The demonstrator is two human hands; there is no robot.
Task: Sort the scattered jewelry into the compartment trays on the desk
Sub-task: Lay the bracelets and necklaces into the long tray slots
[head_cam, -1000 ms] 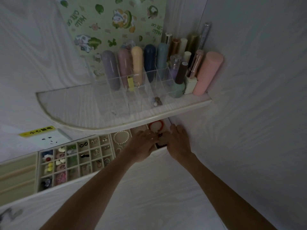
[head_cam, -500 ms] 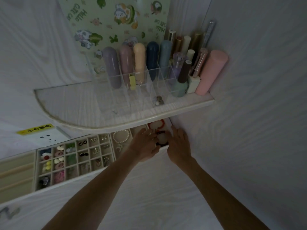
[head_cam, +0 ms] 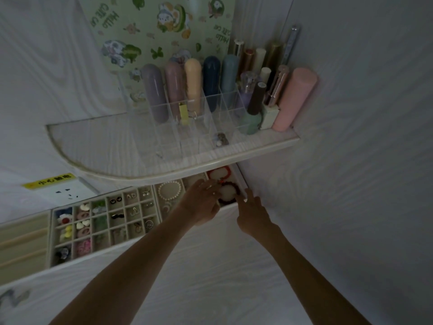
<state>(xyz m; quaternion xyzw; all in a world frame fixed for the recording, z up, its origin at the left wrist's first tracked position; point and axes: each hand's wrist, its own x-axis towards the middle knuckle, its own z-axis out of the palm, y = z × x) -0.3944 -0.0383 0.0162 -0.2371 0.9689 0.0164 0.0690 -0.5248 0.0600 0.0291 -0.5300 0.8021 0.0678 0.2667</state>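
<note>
Beige compartment trays (head_cam: 106, 233) lie in an open drawer under a shelf, their small cells holding earrings, rings and hair clips. At the drawer's right end a dark red bead bracelet (head_cam: 236, 189) circles a white cushion (head_cam: 227, 192). My left hand (head_cam: 201, 204) pinches the bracelet's left edge with its fingertips. My right hand (head_cam: 251, 215) is beside it, fingers apart, its index fingertip touching the bracelet's right side. A second red bracelet (head_cam: 225, 169) lies just behind, partly under the shelf. A pearl bracelet (head_cam: 161, 194) sits in the cell to the left.
The white shelf (head_cam: 164, 170) overhangs the drawer's back. On it stands a clear organiser (head_cam: 187, 127) with pastel tubes, lipsticks and nail polish. The wall (head_cam: 351, 160) closes the right side. A socket with a yellow label (head_cam: 50, 184) is at the left.
My right hand has drawn back slightly toward me, uncovering the dark red bracelet and its cushion. My left hand stays on the bracelet's left edge.
</note>
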